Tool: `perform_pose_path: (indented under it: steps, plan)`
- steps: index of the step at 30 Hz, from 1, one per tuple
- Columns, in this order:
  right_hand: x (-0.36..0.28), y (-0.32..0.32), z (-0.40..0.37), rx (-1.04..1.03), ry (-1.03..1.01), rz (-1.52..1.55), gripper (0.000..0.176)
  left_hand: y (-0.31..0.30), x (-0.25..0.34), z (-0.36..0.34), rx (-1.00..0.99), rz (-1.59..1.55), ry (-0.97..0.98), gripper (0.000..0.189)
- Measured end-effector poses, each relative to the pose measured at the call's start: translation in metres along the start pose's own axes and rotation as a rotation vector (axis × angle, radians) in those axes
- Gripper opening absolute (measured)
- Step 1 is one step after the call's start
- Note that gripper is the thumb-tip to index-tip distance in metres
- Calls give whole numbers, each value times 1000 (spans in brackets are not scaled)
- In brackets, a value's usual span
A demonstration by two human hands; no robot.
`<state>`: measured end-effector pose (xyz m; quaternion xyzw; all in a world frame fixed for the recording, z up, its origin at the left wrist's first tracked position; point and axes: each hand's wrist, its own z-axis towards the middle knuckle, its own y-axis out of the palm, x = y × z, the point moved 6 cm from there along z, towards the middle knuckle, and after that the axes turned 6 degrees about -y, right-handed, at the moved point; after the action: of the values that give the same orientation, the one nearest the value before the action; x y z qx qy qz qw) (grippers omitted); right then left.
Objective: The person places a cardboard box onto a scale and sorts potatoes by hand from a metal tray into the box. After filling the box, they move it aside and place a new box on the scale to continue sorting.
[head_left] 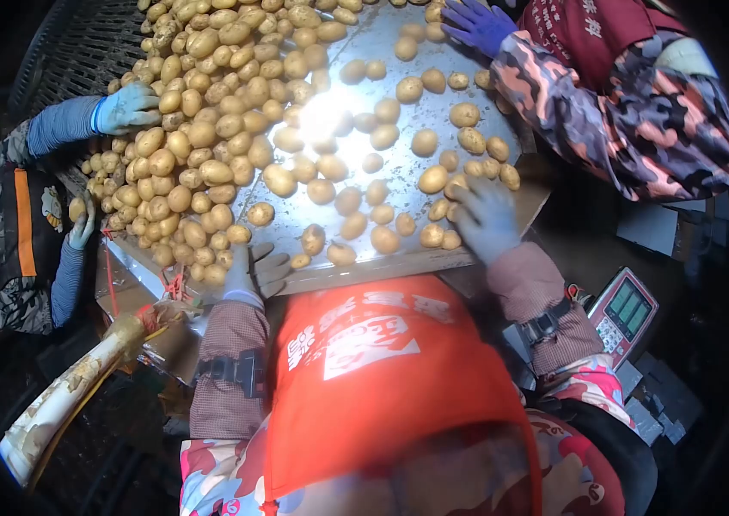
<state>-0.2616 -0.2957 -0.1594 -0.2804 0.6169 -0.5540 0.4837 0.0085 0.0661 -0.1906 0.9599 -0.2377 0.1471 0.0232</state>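
My left hand (254, 272), in a grey glove, rests at the near edge of the metal table (287, 219), beside the heap of potatoes (201, 129). Its fingers are apart and nothing shows in them. At the right side of the tabletop, my right hand (487, 219) wears a pale grey glove. The fingers are stretched out against a few loose potatoes (431, 234), touching or just beside them; none is visibly gripped. More single potatoes (384, 239) lie scattered over the shiny metal between my hands.
To the left, a person's gloved hand (128, 109) touches the heap, and their other hand (81, 225) holds a potato. A purple-gloved hand (478, 26) of another person is at the far right. A black crate (81, 52), a taped pole (72, 396) and a digital scale (627, 311) stand around.
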Motion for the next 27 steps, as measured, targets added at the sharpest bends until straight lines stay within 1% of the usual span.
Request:
perform_pose_path:
  steps: [2, 4, 5, 6, 7, 9, 10, 12, 15, 16, 18, 19, 20, 21, 22, 24, 27]
  plan:
    - [48, 2, 0, -46, 181, 82, 44, 0, -3, 2, 23, 10, 4, 79]
    - [62, -18, 42, 245, 160, 160, 43, -1, -4, 6, 6, 8, -6, 80]
    - [63, -22, 70, 224, 233, 260, 45, -3, -4, 8, 6, 0, -9, 80]
    - [71, -9, 90, 283, 142, 42, 48, -4, -5, 8, -2, -4, 7, 81]
    - [75, 3, 110, 185, 196, -36, 51, -5, -6, 7, 3, -4, -3, 81]
    - [74, 26, 131, 97, 79, -139, 47, -3, -3, 5, -1, 4, -16, 81]
    - [77, 32, 130, 9, 128, -84, 46, -2, -3, 4, -4, -8, -19, 81]
    - [76, 20, 130, -168, 221, 4, 42, 0, 1, -2, 13, -6, -1, 80]
    - [75, 7, 117, -386, 327, -61, 43, 2, -2, -1, 23, -41, -2, 77]
    - [69, -2, 110, -283, 384, 47, 43, -1, -2, -1, 30, -58, -4, 75]
    - [53, -15, 93, -75, 484, 271, 44, -6, -4, 12, -93, -44, -2, 75]
    - [46, -2, 83, 21, 481, 422, 44, -10, -11, 21, -155, -35, -2, 76]
    - [17, -3, 74, -13, 520, 619, 45, 12, -7, 11, -419, -186, 39, 72]
    - [-12, -4, 65, -45, 574, 808, 45, 26, -15, 2, -476, -219, -17, 70]
    - [-41, 5, 60, -132, 465, 881, 43, 70, -11, -37, -530, -255, -72, 68]
    - [-102, 23, 46, -312, 252, 1043, 41, 117, -11, -60, -605, -424, -109, 60]
    - [-134, 18, 41, -81, -265, 387, 42, 132, -37, -29, -647, -736, -255, 54]
